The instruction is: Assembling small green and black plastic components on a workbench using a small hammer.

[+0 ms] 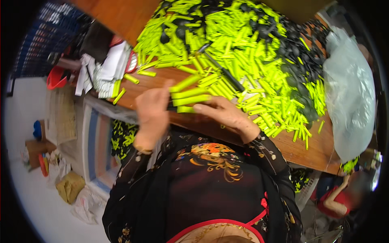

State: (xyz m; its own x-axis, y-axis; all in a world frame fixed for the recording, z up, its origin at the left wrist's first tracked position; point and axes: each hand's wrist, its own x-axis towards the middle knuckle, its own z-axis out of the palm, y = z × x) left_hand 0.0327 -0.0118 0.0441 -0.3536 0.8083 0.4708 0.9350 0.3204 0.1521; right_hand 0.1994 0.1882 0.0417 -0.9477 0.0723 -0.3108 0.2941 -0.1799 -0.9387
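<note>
Near the table's front edge, my right hand [229,115] is closed on several short lime-green tubes [191,99], its thumb along the lowest one. They lie roughly side by side, pointing left. My left hand [152,111] is upright at their left ends. Motion smears its fingers, so I cannot make out whether it touches or grips a tube. Beyond both hands, a big heap of loose lime-green tubes [239,44] covers much of the table. A black rod-like tool [227,75] lies slanted on the heap.
Black pieces [300,69] are mixed into the heap's right side. A clear plastic bag [348,93] stands at the table's right edge. White papers or cloths [113,62] lie at the left, near a red container [56,78]. Another person [336,200] sits at lower right.
</note>
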